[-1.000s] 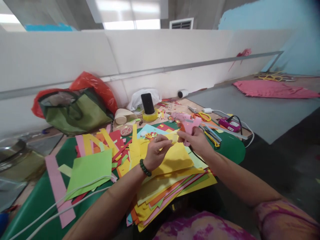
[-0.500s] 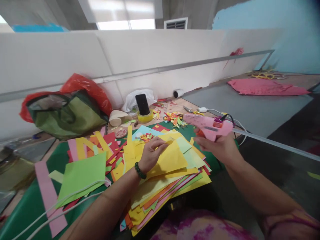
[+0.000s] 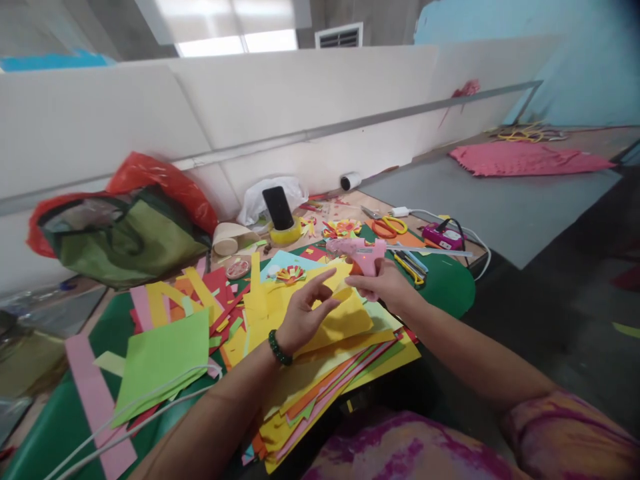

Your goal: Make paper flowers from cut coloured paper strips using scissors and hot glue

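My right hand (image 3: 383, 283) is wrapped around a pink hot glue gun (image 3: 367, 253), whose nozzle points left above the paper pile. A long clear glue stick (image 3: 430, 249) sticks out of its back end. Close by on the left, my left hand (image 3: 306, 312) hovers over yellow paper sheets (image 3: 345, 327), its thumb and index finger apart. A small curled yellow paper piece (image 3: 343, 292) shows between the two hands; whether either touches it I cannot tell. Behind the left hand lies a red, yellow and green paper flower (image 3: 290, 275).
Scissors (image 3: 393, 225), a yellow cutter knife (image 3: 411, 270) and a purple power socket (image 3: 443, 235) are on the right. A phone (image 3: 278, 208) leans on a yellow tape roll (image 3: 286, 233). Green paper (image 3: 165, 357), white cables (image 3: 145, 427) and a bag (image 3: 135, 237) occupy the left.
The glue gun has come left and closer to my left hand, uncovering the scissors and purple socket. My left thumb and index finger have parted from their pinch. The view has shifted slightly.
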A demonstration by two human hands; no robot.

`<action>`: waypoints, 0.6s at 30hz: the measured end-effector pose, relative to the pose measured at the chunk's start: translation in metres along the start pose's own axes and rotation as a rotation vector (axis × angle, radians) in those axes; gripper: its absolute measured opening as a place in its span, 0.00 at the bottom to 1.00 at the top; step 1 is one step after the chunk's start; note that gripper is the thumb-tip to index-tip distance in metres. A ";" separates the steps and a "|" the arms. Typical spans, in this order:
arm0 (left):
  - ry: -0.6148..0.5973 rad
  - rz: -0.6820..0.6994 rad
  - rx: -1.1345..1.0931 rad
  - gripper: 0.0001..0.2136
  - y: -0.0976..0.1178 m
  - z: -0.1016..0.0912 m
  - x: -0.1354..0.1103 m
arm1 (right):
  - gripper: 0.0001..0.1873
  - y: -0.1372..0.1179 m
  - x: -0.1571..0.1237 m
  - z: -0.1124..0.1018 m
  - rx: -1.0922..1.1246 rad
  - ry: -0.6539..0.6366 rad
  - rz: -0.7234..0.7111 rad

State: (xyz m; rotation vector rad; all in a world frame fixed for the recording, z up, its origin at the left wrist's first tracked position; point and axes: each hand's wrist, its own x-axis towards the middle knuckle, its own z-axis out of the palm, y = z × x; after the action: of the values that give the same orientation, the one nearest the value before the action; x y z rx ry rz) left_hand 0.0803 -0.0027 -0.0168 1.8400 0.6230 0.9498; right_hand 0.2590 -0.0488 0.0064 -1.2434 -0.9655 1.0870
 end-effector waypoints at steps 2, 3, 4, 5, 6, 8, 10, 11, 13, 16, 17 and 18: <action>-0.016 0.063 0.022 0.21 0.002 0.000 -0.002 | 0.24 0.001 0.002 0.001 0.011 0.011 0.037; -0.024 0.098 0.044 0.19 0.003 0.000 -0.003 | 0.25 0.002 0.003 0.001 0.013 0.013 0.054; -0.029 0.128 0.067 0.16 0.004 0.000 -0.003 | 0.26 0.003 0.004 0.001 0.016 0.010 0.066; -0.032 0.150 0.090 0.13 0.004 0.000 -0.004 | 0.26 0.004 0.004 0.001 0.020 0.006 0.074; -0.029 0.162 0.109 0.09 0.004 0.000 -0.004 | 0.27 0.005 0.005 0.000 0.023 0.003 0.079; -0.008 0.168 0.134 0.07 0.001 0.000 -0.003 | 0.28 0.006 0.005 -0.001 0.016 0.016 0.078; 0.016 0.175 0.162 0.10 -0.003 0.000 -0.002 | 0.28 0.008 0.005 -0.002 0.010 0.046 0.072; 0.020 0.189 0.179 0.12 -0.004 0.000 -0.002 | 0.27 0.009 0.005 -0.003 0.006 0.057 0.070; 0.010 0.237 0.218 0.11 -0.007 0.000 -0.001 | 0.27 0.011 0.005 -0.004 0.002 0.064 0.076; -0.014 0.307 0.264 0.04 -0.007 0.000 0.000 | 0.28 0.011 0.005 -0.005 -0.001 0.067 0.089; -0.022 0.323 0.271 0.04 -0.007 0.000 0.001 | 0.28 0.010 0.004 -0.005 -0.002 0.070 0.089; -0.030 0.337 0.277 0.05 -0.006 0.000 0.000 | 0.27 0.010 0.004 -0.005 -0.006 0.075 0.089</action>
State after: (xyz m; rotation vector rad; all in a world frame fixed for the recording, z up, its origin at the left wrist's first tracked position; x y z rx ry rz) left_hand 0.0804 0.0003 -0.0221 2.2509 0.4495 1.0934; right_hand 0.2638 -0.0460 -0.0040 -1.3331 -0.8639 1.0999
